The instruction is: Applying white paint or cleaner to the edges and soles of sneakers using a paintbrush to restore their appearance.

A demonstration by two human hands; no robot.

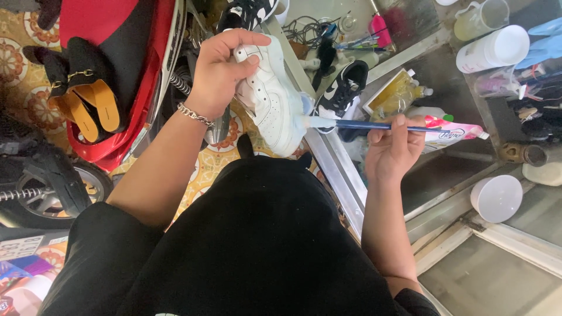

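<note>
The left hand (221, 70) grips a white sneaker (270, 96) held in the air; right-hand (391, 147) fingers pinch a blue-handled brush (351, 124) against its side. A loosened grip could drop the sneaker onto the tiled floor (213, 161).

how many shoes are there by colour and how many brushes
white sneaker, gripped by left hand: 1
black and white sneakers: 2
tan and black slip-ons: 2
blue-handled brush, in right hand: 1
total: 6

The left hand (219, 70) grips a white sneaker (270, 99); just right of the sneaker, the right hand (391, 146) pinches a blue-handled brush (363, 124) touching its side.
</note>
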